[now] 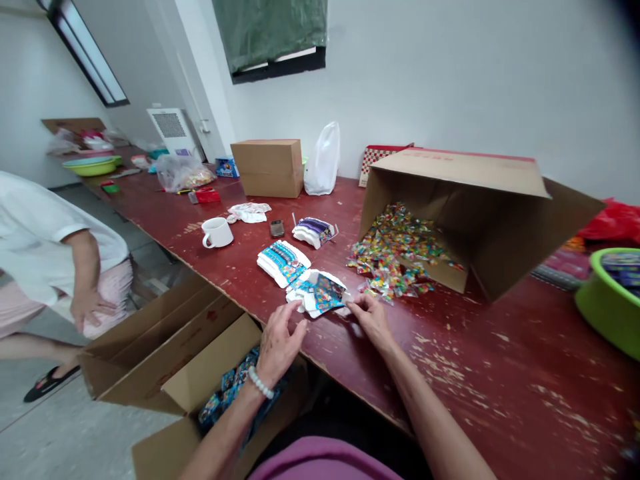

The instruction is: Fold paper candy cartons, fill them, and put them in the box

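Note:
A small blue-and-white printed packet [327, 295] lies at the table's front edge between my hands. My right hand [371, 321] pinches its right end between thumb and fingers. At its left side is my left hand [281, 339], with thumb and fingers apart and the fingertips close to the packet's edge. Just behind rests a stack of flat blue-and-white packets [284, 263], and beyond it a purple-and-white stack [314, 231]. Small wrapped candies [400, 250] spill from a cardboard box [495, 220] tipped on its side, right of the packets.
A white mug [217, 233] and a dark small device [277, 229] stand left. A closed carton [267, 168] and white plastic bag [323, 160] are behind. Below the edge, an open carton [175, 387] holds blue packets. A green basin [610, 313] stands right. A person [60, 247] is at left.

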Tool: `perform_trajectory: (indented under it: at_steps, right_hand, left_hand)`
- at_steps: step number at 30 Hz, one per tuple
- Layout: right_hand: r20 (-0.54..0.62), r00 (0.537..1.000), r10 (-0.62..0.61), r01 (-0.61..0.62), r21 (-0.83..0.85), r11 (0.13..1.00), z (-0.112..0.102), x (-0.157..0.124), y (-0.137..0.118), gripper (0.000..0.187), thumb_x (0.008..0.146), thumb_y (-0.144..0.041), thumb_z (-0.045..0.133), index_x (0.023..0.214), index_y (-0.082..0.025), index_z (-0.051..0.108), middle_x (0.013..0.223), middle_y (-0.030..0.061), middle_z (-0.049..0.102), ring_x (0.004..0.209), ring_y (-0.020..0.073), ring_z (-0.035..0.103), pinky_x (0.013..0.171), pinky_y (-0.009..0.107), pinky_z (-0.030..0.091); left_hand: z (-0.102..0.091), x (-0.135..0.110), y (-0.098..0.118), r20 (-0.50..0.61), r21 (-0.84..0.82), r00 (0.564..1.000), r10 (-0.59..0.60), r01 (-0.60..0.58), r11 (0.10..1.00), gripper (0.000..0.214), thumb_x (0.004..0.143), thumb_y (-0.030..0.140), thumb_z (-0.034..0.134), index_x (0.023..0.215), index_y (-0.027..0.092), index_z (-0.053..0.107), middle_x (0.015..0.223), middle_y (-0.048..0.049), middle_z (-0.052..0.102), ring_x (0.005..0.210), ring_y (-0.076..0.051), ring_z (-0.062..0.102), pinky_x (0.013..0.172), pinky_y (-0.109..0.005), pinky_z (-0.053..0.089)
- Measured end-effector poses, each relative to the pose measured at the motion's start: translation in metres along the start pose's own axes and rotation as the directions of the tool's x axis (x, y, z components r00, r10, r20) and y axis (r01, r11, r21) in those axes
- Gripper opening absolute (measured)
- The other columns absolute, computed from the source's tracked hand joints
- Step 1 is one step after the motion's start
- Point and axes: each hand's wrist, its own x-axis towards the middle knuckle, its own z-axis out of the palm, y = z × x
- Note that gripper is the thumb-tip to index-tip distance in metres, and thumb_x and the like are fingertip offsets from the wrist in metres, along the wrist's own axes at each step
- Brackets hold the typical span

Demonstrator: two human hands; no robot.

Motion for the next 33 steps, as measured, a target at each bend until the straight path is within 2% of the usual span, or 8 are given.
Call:
perform_trajectory:
  at_steps: [7,10,12,14,16,18,24,33]
  right_hand:
    - [0.248,0.965,-0.078,0.015,0.246,0.969,-0.036,-0.017,-0.031,0.033,0.074,-0.051,0.065,0.076,-0.02,0.055,0.067,-0.0029,0.052,0.061,0.0133,0.046,0.058,0.025,0.036]
    - [0.338,0.934,-0.116,0.011,0.296,0.955,-0.044,-0.028,-0.052,0.029,0.077,-0.047,0.066,0.079,-0.019,0.059,0.072,-0.0015,0.055,0.067,0.0138,0.049,0.063,0.025,0.038]
    - [0.391,0.91,-0.139,-0.003,0.339,0.941,-0.045,-0.036,-0.065,0.027,0.079,-0.045,0.067,0.082,-0.019,0.06,0.075,-0.0014,0.056,0.069,0.0139,0.05,0.065,0.025,0.039]
    - [0.435,0.886,-0.158,-0.027,0.389,0.921,-0.045,-0.042,-0.077,0.026,0.08,-0.044,0.068,0.084,-0.019,0.059,0.076,-0.0014,0.057,0.071,0.014,0.051,0.068,0.026,0.041]
    - [0.468,0.867,-0.173,-0.052,0.43,0.901,-0.044,-0.048,-0.085,0.025,0.081,-0.043,0.068,0.085,-0.019,0.059,0.077,-0.0013,0.058,0.072,0.0141,0.053,0.069,0.026,0.042]
    - [0.497,0.848,-0.185,-0.071,0.452,0.889,-0.044,-0.053,-0.089,0.024,0.083,-0.042,0.066,0.085,-0.019,0.06,0.078,-0.0011,0.06,0.073,0.0141,0.054,0.069,0.027,0.042]
    - [0.474,0.868,-0.15,-0.12,0.494,0.861,-0.04,-0.067,-0.096,0.023,0.084,-0.04,0.066,0.095,-0.02,0.061,0.088,0.0016,0.064,0.08,0.0163,0.058,0.075,0.03,0.045]
    - [0.356,0.925,-0.131,-0.016,0.379,0.925,-0.024,-0.092,-0.091,0.058,0.076,-0.03,0.073,0.129,-0.027,0.048,0.097,0.0019,0.058,0.086,0.0185,0.056,0.077,0.033,0.047]
  left_hand:
    - [-0.031,0.007,0.018,-0.104,-0.073,0.994,0.029,-0.036,0.997,0.034,0.089,0.034,0.056,0.12,0.02,0.061,0.117,-0.009,0.064,0.11,-0.024,0.058,0.097,-0.037,0.043]
    - [-0.042,0.01,0.035,0.198,-0.355,0.975,-0.097,0.164,0.921,0.038,0.091,0.046,0.051,0.112,0.019,0.067,0.111,-0.0081,0.069,0.104,-0.025,0.062,0.089,-0.035,0.047]
    - [-0.042,0.01,0.042,0.547,-0.506,0.833,-0.084,0.409,0.759,0.046,0.09,0.053,0.049,0.106,0.015,0.069,0.102,-0.0104,0.072,0.094,-0.025,0.066,0.08,-0.035,0.051]
    - [-0.034,0.006,0.044,0.792,-0.525,0.608,0.044,0.643,0.558,0.05,0.084,0.057,0.056,0.102,0.012,0.069,0.096,-0.0137,0.073,0.081,-0.026,0.069,0.07,-0.034,0.053]
    - [-0.023,-0.001,0.042,0.878,-0.478,0.443,0.183,0.783,0.398,0.046,0.076,0.051,0.068,0.097,0.011,0.068,0.09,-0.0146,0.073,0.071,-0.026,0.071,0.063,-0.033,0.053]
    - [-0.013,-0.012,0.04,0.88,-0.462,0.392,0.269,0.839,0.289,0.043,0.069,0.042,0.077,0.097,0.011,0.067,0.085,-0.0124,0.072,0.068,-0.026,0.072,0.061,-0.033,0.055]
    - [-0.007,-0.032,0.044,0.821,-0.543,0.49,0.292,0.828,0.14,0.056,0.058,0.042,0.086,0.099,0.008,0.067,0.078,-0.0098,0.07,0.066,-0.025,0.072,0.059,-0.03,0.057]
    - [-0.01,-0.033,0.056,0.749,-0.654,0.654,0.107,0.702,0.281,0.038,0.06,0.038,0.086,0.076,0.009,0.068,0.067,-0.0064,0.067,0.055,-0.02,0.068,0.053,-0.025,0.052]
